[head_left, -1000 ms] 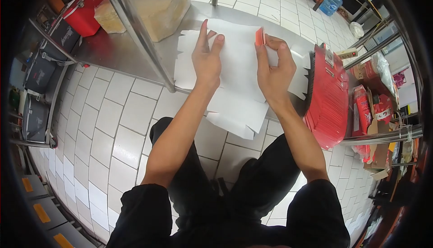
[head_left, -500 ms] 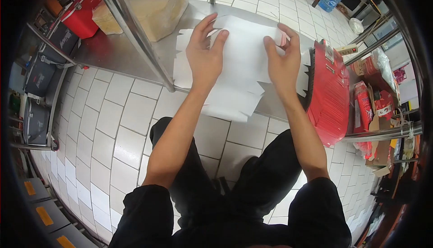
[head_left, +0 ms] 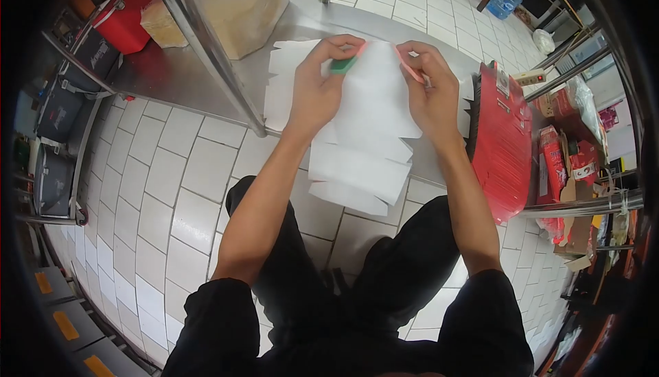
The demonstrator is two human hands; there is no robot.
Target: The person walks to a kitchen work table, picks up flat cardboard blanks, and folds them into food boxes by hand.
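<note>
A white paper sheet with notched edges point(head_left: 376, 99) lies on top of other white sheets, in front of me on the metal shelf. At its far left edge, my left hand point(head_left: 318, 89) is closed on the sheet, with a bit of green and pink printed underside turned up by the fingers. Along the far right edge, my right hand point(head_left: 432, 89) grips a raised pink-edged part of the same sheet between thumb and fingers. More white sheets point(head_left: 357, 171) fan out toward me, overhanging the shelf's near edge.
A stack of red printed flat pieces point(head_left: 502, 150) lies on the right of the metal shelf point(head_left: 226, 96). A wrapped yellowish block point(head_left: 240, 13) sits behind the left metal post point(head_left: 206, 48). Red goods and cardboard point(head_left: 570, 164) fill a rack at far right. Dark cases point(head_left: 58, 171) stand left.
Both hands have moved closer together at the far edge and now pinch the sheet's sides, showing the green and pink underside. The fanned sheets reach farther toward me.
</note>
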